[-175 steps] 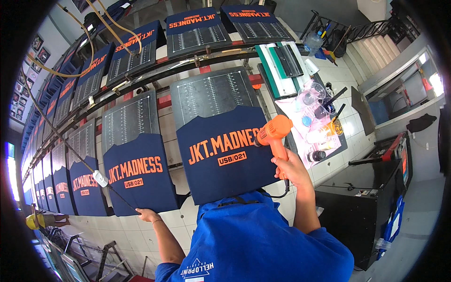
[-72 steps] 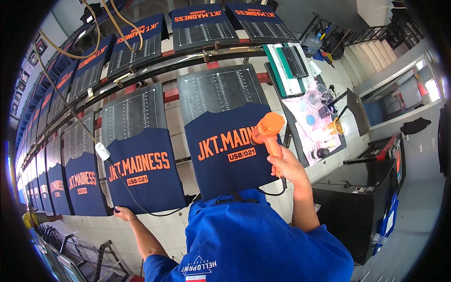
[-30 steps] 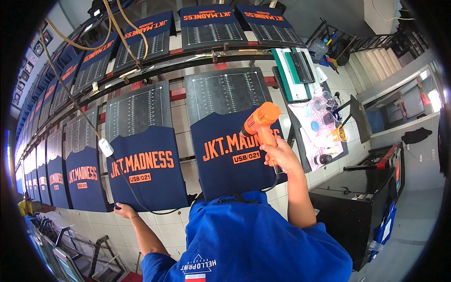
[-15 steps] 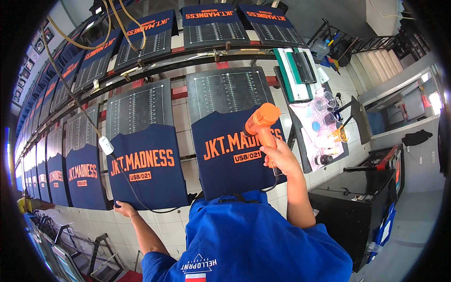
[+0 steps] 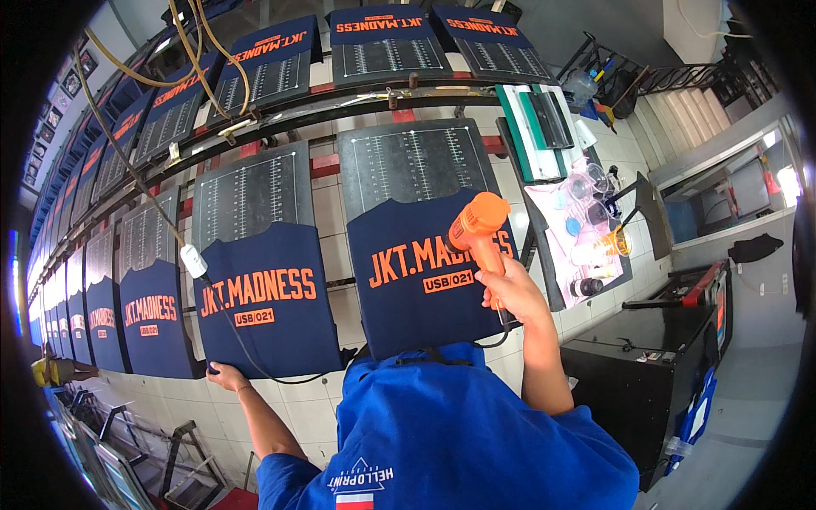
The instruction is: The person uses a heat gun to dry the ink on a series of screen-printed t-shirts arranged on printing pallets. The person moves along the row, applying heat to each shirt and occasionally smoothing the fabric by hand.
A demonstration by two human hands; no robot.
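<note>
While the right hand (image 5: 514,291) is wrapped around the handle of the orange heat gun (image 5: 481,223) in the head view, the gun's dark nozzle (image 5: 456,241) points down and leftward at the orange lettering (image 5: 412,265) of the nearest navy shirt panel (image 5: 399,319). The gap between nozzle and fabric cannot be determined. This panel covers the lower part of a black, scale-marked platen (image 5: 416,161). The left hand (image 5: 225,376) is at the lower left corner of the adjacent navy shirt panel (image 5: 289,344); whether its fingers pinch the edge cannot be determined. A black power cord (image 5: 297,382) runs from a white connector (image 5: 194,262) across that panel.

Caution: a stationary or too-close nozzle could concentrate heat and scorch the fabric or blister the lettering. A pull on the cord could drag it over the adjacent panel and smear any uncured ink.
</note>
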